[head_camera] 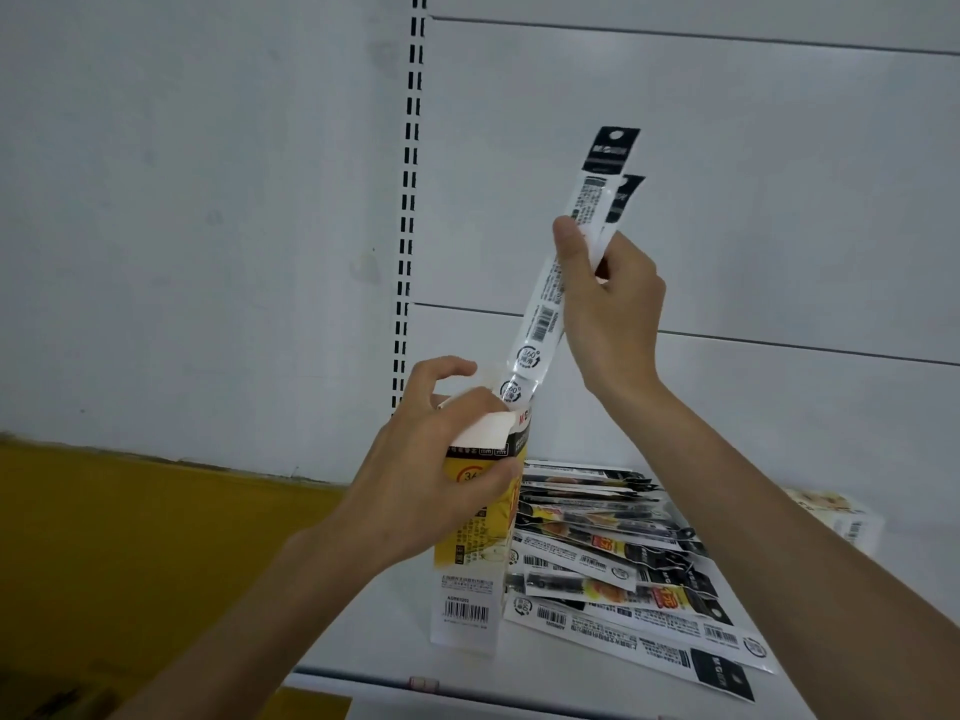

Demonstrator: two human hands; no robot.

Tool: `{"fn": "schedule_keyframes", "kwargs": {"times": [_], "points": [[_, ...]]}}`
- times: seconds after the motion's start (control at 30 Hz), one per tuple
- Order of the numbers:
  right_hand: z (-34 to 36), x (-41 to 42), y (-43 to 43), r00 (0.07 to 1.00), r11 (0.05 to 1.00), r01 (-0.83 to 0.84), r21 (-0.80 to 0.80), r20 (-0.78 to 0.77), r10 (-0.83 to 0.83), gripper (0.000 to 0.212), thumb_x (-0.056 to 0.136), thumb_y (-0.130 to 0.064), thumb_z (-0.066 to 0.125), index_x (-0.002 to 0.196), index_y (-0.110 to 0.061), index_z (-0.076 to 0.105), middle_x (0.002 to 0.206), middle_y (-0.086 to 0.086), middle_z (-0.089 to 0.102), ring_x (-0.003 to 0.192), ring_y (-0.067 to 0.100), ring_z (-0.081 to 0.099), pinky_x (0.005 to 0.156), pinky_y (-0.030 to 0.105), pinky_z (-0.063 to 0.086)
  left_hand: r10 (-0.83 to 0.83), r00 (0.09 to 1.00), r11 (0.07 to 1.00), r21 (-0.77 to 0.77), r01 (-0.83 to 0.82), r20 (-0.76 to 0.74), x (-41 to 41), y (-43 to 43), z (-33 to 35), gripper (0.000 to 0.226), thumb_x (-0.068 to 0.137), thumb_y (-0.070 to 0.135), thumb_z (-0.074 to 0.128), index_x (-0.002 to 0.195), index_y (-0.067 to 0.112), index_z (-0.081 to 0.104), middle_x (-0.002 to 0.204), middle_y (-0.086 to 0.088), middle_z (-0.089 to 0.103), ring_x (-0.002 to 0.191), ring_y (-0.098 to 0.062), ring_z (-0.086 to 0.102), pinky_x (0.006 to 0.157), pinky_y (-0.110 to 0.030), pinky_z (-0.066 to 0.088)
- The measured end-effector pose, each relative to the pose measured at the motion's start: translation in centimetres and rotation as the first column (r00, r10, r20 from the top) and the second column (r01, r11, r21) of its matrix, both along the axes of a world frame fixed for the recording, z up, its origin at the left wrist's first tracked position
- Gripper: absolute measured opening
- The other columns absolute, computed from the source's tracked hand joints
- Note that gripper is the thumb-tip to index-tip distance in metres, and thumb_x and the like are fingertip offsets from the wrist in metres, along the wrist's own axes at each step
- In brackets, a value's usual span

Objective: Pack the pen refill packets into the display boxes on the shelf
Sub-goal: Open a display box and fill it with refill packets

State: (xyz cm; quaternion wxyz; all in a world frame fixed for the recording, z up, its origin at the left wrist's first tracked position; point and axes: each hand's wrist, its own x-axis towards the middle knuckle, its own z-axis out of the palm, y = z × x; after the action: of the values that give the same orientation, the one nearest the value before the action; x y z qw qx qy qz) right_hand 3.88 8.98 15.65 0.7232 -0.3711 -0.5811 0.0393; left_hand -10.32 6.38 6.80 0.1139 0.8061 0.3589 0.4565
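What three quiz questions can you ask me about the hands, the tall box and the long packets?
1. True or false: the left hand grips the tall yellow-and-white cardboard display box.
2. Pick one: the right hand pinches the long white plastic refill packets with black tops. Where are their lower ends?
A. At the box's open top
B. On the floor
C. Behind the person's back
3. Fill the gap: the loose pile of flat refill packets lies beside the box on the ____.

Key: 1 true. 2 A. 3 shelf, meaning the flat white shelf.
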Motion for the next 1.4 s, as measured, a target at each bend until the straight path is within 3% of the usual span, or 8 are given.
{"fn": "schedule_keyframes", "kwargs": {"times": [0.23, 0.37, 0.53, 0.83, 1.03, 1.2, 1.3, 1.4], "points": [[-2.6, -0.9, 0.5, 0.970, 0.999, -0.029, 0.016, 0.243, 0.024, 0.030, 0.088, -0.032, 0.060, 0.065, -0.014, 0.053, 0.051, -0.003, 0.047, 0.047, 0.007, 0.039, 0.046, 0.022, 0.032, -0.019, 1.000, 1.000, 0.003, 0.019, -0.015, -0.1, 0.3, 0.1, 0.033, 0.075, 0.034, 0.069, 0.097, 0.046, 0.047, 0.120, 0.022, 0.029, 0.100, 0.009, 0.044, 0.078, -0.026, 0.054], [-4.1, 0.2, 0.1, 0.872, 0.953, -0.070, -0.296, 0.446, 0.202, 0.019, 0.083, -0.029, 0.066, 0.087, -0.011, 0.070, 0.082, 0.002, 0.069, 0.072, 0.012, 0.061, 0.068, 0.033, 0.050, -0.013, 1.000, 1.000, -0.017, 0.014, 0.022, -0.6, 0.4, -0.1, 0.039, 0.076, 0.033, 0.068, 0.094, 0.055, 0.043, 0.126, 0.020, 0.028, 0.095, 0.008, 0.050, 0.077, -0.027, 0.055], [-3.5, 2.2, -0.3, 0.850, 0.842, -0.332, -0.426, 0.252, 0.463, 0.021, 0.083, -0.015, 0.066, 0.102, -0.022, 0.064, 0.100, -0.004, 0.069, 0.096, 0.012, 0.062, 0.085, 0.027, 0.050, -0.010, 1.000, 1.000, -0.019, 0.010, 0.009, -0.2, 0.5, -0.2, 0.041, 0.076, 0.031, 0.068, 0.093, 0.056, 0.039, 0.131, 0.019, 0.026, 0.094, 0.004, 0.051, 0.076, -0.024, 0.054], [-2.2, 2.9, -1.0, 0.796, 0.806, -0.112, -0.581, 0.433, 0.423, 0.006, 0.078, -0.018, 0.071, 0.084, -0.017, 0.073, 0.076, -0.005, 0.070, 0.073, -0.002, 0.061, 0.066, 0.009, 0.045, -0.027, 0.999, 1.000, 0.009, 0.027, 0.024, 0.2, 0.6, -0.3, 0.044, 0.075, 0.027, 0.069, 0.094, 0.055, 0.041, 0.126, 0.023, 0.027, 0.094, 0.015, 0.044, 0.074, -0.020, 0.053], [-2.5, 2.6, -1.8, 0.734, 0.812, -0.025, -0.583, 0.541, 0.411, 0.019, 0.092, -0.025, 0.051, 0.089, -0.019, 0.069, 0.088, -0.003, 0.070, 0.090, 0.010, 0.062, 0.082, 0.026, 0.045, -0.029, 0.998, 0.998, 0.064, 0.025, 0.062, 0.1, 0.7, -0.3, 0.057, 0.074, 0.024, 0.070, 0.102, 0.056, 0.032, 0.112, 0.029, 0.035, 0.103, 0.013, 0.042, 0.069, -0.010, 0.050], [-2.6, 2.7, -2.6, 0.774, 0.797, -0.102, -0.596, 0.456, 0.440, 0.028, 0.097, -0.030, 0.040, 0.083, -0.030, 0.064, 0.083, -0.020, 0.060, 0.077, -0.009, 0.055, 0.070, -0.001, 0.039, 0.006, 0.999, 0.997, 0.076, -0.008, 0.032, 0.1, 1.1, 0.0, 0.071, 0.073, 0.023, 0.071, 0.110, 0.062, 0.026, 0.113, 0.024, 0.038, 0.097, 0.009, 0.048, 0.065, -0.004, 0.046], [-4.2, 4.2, -1.6, 0.900, 0.907, -0.216, -0.362, 0.287, 0.329, 0.022, 0.094, -0.013, 0.046, 0.094, -0.025, 0.065, 0.091, -0.009, 0.068, 0.083, 0.007, 0.062, 0.079, 0.022, 0.050, 0.017, 0.999, 0.999, 0.033, -0.018, 0.034, -0.1, 1.0, 0.3, 0.076, 0.071, 0.024, 0.072, 0.115, 0.064, 0.024, 0.109, 0.026, 0.041, 0.093, 0.005, 0.051, 0.061, -0.009, 0.048], [-6.9, 6.6, -0.4, 0.815, 0.876, 0.077, -0.476, 0.537, 0.220, 0.018, 0.090, -0.011, 0.056, 0.098, -0.025, 0.062, 0.094, -0.012, 0.064, 0.086, 0.002, 0.058, 0.084, 0.022, 0.049, 0.011, 1.000, 0.999, 0.041, -0.011, 0.006, 0.0, 1.0, 0.4, 0.057, 0.068, 0.036, 0.066, 0.107, 0.061, 0.033, 0.110, 0.026, 0.042, 0.097, 0.007, 0.049, 0.065, -0.008, 0.047]]}}
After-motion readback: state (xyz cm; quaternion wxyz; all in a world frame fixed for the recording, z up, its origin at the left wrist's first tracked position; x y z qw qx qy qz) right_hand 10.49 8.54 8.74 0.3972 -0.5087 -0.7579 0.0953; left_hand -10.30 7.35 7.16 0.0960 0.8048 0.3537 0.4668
